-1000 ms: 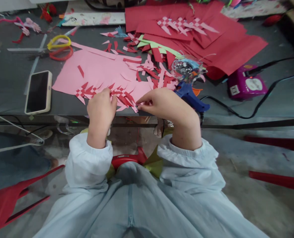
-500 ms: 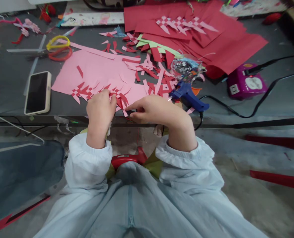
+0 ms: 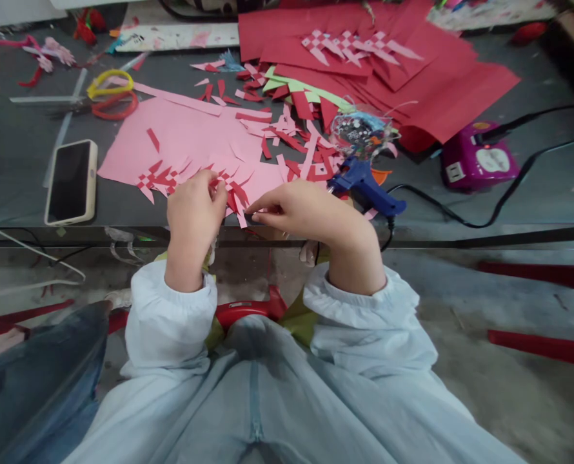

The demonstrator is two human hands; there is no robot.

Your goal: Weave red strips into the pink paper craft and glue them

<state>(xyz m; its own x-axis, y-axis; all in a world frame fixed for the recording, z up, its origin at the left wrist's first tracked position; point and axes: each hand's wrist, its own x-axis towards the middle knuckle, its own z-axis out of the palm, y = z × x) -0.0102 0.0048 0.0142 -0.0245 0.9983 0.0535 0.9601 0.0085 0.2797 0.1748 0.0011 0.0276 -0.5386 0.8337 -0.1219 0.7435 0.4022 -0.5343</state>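
A row of red and pink woven paper fish (image 3: 171,180) lies along the front edge of a pink paper sheet (image 3: 180,125). My left hand (image 3: 195,209) is closed over the middle of the row, thumb and index finger pinched on a woven paper fish (image 3: 236,191); the other fingers are tucked out of sight. Beside that fish's tail strips, my right hand (image 3: 296,206) holds its thumb and index finger in a pinch. Whatever is between those fingertips is too small to make out. A blue glue gun (image 3: 367,187) lies just beyond the right wrist.
A phone (image 3: 71,182) and scissors (image 3: 113,93) lie left. Paper scraps (image 3: 291,135) and stacked red sheets (image 3: 442,90) cover the back. The glue gun's cable runs near a purple power box (image 3: 480,158). Another person's leg (image 3: 40,386) is at lower left.
The woven paper fish near my right hand has slid left and slightly toward me, and my right hand moved with it. My left hand stays nearly still. The person at lower left has shifted.
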